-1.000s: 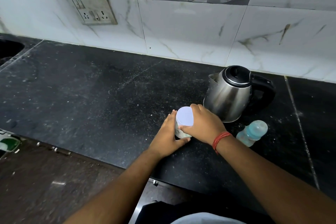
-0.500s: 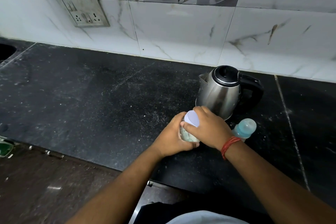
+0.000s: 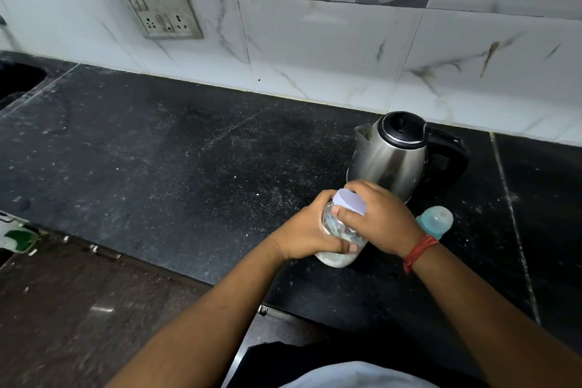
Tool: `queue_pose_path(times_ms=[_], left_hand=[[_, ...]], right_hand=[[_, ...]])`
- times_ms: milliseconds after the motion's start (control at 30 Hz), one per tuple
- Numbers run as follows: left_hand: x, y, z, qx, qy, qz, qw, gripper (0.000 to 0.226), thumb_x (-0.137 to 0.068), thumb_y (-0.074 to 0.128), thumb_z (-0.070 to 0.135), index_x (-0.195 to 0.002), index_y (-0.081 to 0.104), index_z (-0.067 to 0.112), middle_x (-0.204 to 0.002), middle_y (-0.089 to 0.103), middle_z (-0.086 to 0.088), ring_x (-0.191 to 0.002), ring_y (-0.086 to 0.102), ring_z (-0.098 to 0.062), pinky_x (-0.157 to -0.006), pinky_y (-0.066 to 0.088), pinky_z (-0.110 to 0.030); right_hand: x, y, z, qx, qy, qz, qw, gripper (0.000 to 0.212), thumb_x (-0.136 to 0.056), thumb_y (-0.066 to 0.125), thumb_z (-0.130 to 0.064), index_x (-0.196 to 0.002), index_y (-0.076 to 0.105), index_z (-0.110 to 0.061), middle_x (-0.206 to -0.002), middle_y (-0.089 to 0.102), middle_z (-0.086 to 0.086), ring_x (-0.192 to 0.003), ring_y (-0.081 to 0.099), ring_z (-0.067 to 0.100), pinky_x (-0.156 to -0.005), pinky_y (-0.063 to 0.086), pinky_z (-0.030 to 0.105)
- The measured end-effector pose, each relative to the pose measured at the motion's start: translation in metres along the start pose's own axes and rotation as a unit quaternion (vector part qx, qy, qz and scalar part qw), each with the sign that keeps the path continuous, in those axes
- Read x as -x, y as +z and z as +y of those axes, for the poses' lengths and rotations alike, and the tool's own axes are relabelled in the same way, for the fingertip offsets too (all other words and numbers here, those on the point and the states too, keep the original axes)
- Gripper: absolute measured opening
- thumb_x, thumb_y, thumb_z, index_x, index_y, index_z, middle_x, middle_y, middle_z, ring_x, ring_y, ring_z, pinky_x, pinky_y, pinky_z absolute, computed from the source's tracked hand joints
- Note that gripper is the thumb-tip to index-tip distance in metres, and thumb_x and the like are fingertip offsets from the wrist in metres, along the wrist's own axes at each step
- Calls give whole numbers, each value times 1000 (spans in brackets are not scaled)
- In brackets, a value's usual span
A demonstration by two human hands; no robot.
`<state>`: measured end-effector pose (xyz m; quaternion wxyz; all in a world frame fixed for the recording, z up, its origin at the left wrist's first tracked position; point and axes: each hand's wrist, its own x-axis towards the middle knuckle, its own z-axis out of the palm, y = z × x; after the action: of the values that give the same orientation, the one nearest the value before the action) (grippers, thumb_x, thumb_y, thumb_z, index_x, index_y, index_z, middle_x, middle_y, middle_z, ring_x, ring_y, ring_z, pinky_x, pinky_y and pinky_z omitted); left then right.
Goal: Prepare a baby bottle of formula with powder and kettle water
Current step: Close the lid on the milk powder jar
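A clear jar (image 3: 337, 257) with white powder at its bottom is tilted on the black counter (image 3: 189, 151). My left hand (image 3: 310, 235) grips its body. My right hand (image 3: 382, 220) grips its pale lilac lid (image 3: 349, 201) from above. A steel kettle (image 3: 389, 154) with a black lid and handle stands just behind my hands. The baby bottle (image 3: 436, 220), pale blue with a clear cap, stands to the right of my right hand, partly hidden by my wrist.
A white marble-tiled wall (image 3: 315, 50) backs the counter, with a socket plate (image 3: 159, 8) at the upper left. The counter's front edge runs diagonally below my forearms. A dark recess (image 3: 15, 79) lies at the far left.
The jar has gone from upright to tilted, its lid now leaning away from me. Both hands stay on it, and the view has shifted slightly.
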<state>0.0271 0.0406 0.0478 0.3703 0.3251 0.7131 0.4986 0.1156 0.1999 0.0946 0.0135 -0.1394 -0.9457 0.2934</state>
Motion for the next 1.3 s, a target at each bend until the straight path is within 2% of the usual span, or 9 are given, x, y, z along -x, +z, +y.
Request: queue_pose_path(times_ms=[133, 233, 433, 633, 767, 900, 1100, 1233, 1300], left_hand=[[1, -3, 1, 14, -6, -20, 1000, 90, -61, 91, 32, -136, 42, 34, -125, 65, 1, -119, 66, -20, -103, 54, -48], [2, -5, 0, 29, -12, -30, 999, 91, -60, 90, 31, -137, 42, 27, -122, 64, 1, -114, 65, -13, -102, 56, -45], [1, -9, -2, 41, -32, -43, 998, 86, -62, 90, 26, -135, 43, 23, -118, 64, -2, -109, 66, -13, -100, 56, -44], [-4, -4, -2, -31, -35, 4, 999, 85, -69, 90, 27, -134, 35, 36, -118, 66, 0, -113, 68, -18, -98, 56, -47], [-9, -5, 1, -40, -17, 33, 999, 89, -63, 89, 31, -136, 38, 38, -116, 68, 4, -110, 69, -16, -97, 56, -47], [-10, -12, 7, -24, -8, 30, 999, 90, -60, 88, 32, -138, 43, 38, -117, 69, 6, -111, 68, -14, -100, 55, -44], [-12, -12, 9, -6, 1, 24, 1000, 91, -61, 89, 28, -139, 43, 39, -121, 68, 1, -114, 67, -20, -101, 54, -51], [-11, -15, 6, 72, 2, -22, 997, 84, -66, 87, 20, -140, 48, 24, -126, 67, -14, -118, 66, -30, -106, 50, -56], [-8, -16, 7, 105, -4, -52, 993, 85, -68, 84, 18, -143, 45, 16, -124, 65, -16, -115, 64, -26, -106, 50, -51]], right_hand=[[-1, 3, 3, -29, -21, -4, 999, 66, -77, 50, -69, -115, 64, -18, -110, 67, -4, -100, 63, 20, -88, 50, 40], [-5, 5, 6, -48, -46, -4, 998, 60, -79, 50, -67, -111, 64, -18, -104, 65, -6, -96, 62, 18, -87, 50, 41], [-9, 7, 12, -79, -73, -12, 994, 59, -81, 51, -65, -114, 65, -18, -107, 66, -8, -99, 63, 15, -91, 51, 42], [-25, -5, -1, 83, 19, -110, 990, 71, -78, 27, -85, -115, 55, -32, -124, 61, -7, -108, 62, 23, -95, 49, 46], [-29, -3, -11, 125, 61, -61, 988, 56, -92, 35, -73, -109, 58, -25, -123, 63, 1, -109, 63, 31, -94, 49, 44], [-26, -3, -13, 105, 40, 7, 994, 46, -93, 41, -65, -93, 61, -22, -107, 67, -1, -100, 63, 27, -86, 50, 40], [-24, -6, -4, 64, -16, 37, 997, 60, -80, 34, -72, -98, 64, -24, -102, 68, -6, -94, 65, 24, -83, 52, 41], [-20, -7, 5, -15, -56, 30, 998, 48, -88, 57, -56, -122, 68, -23, -121, 68, -5, -112, 65, 21, -97, 51, 43], [-21, -12, 6, -58, -81, -3, 995, 53, -85, 55, -59, -126, 66, -26, -123, 65, -10, -114, 63, 16, -101, 49, 44]])
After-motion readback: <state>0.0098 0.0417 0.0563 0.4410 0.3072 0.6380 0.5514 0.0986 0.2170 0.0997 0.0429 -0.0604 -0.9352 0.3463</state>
